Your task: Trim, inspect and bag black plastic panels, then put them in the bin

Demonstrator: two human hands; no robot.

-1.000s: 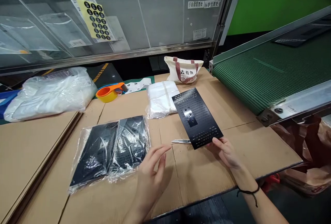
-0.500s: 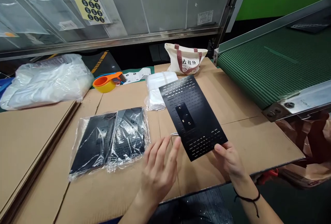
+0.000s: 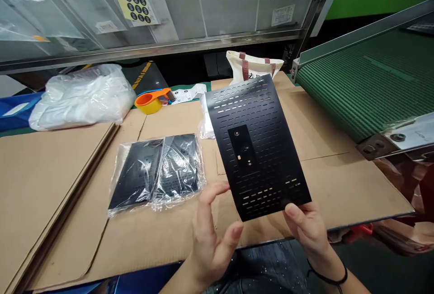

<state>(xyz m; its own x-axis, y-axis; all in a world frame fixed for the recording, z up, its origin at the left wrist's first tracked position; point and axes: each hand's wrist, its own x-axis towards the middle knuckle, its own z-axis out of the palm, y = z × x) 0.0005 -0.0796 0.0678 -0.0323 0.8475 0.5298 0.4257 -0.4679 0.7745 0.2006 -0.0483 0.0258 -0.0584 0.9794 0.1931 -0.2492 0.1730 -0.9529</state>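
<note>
Plainly, black panel (image 3: 271, 163): slotted rectangle, hung tilted above the cardboard-topped desk (image 3: 328, 181).
Right hand (image 3: 309, 228): pinched its lower right corner.
Left hand (image 3: 212, 235): was spread beside its left edge.
Room: desk stretched flat toward the ribbed conveyor (image 3: 366, 81).

A flat, thin black panel (image 3: 266, 144), rectangular with a slight sheen, is held up off the counter (image 3: 328, 181), to the left of the green conveyor (image 3: 366, 77). Its face bears row upon row of short slots, light showing through many at the top and bottom. A smooth dark inset patch (image 3: 244, 144), with small round marks and bright openings, sits on the half farther from the conveyor. The panel tilts, its top leaning away from the conveyor; the right hand (image 3: 307, 224) pinches its lower right corner.
</note>
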